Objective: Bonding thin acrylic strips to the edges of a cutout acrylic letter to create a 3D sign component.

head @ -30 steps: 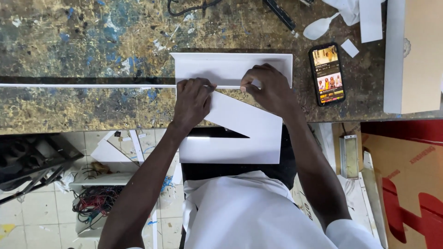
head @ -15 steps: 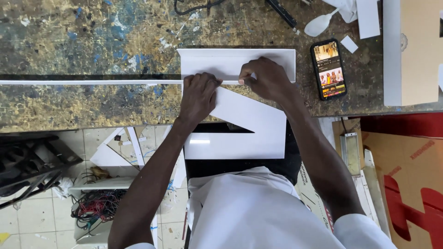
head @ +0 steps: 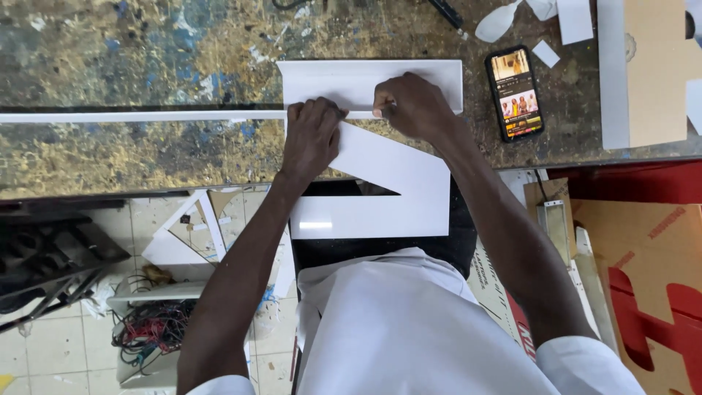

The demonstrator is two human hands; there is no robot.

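A large white cut-out shape, like a blocky letter, lies on the paint-stained workbench and hangs over its near edge. A long thin white strip runs in from the left to the shape's upper bar. My left hand presses flat on the shape where the strip meets it. My right hand is closed, pinching the strip against the upper bar; the strip's end is hidden under both hands.
A phone with a lit screen lies to the right of the shape. White offcuts and a tan board sit at the bench's right end. On the floor are white scrap pieces, tangled wires and red-and-brown boards.
Both hands stay on the strip and shape; the right hand has slid slightly left along the upper bar. The camera view has shifted a little.
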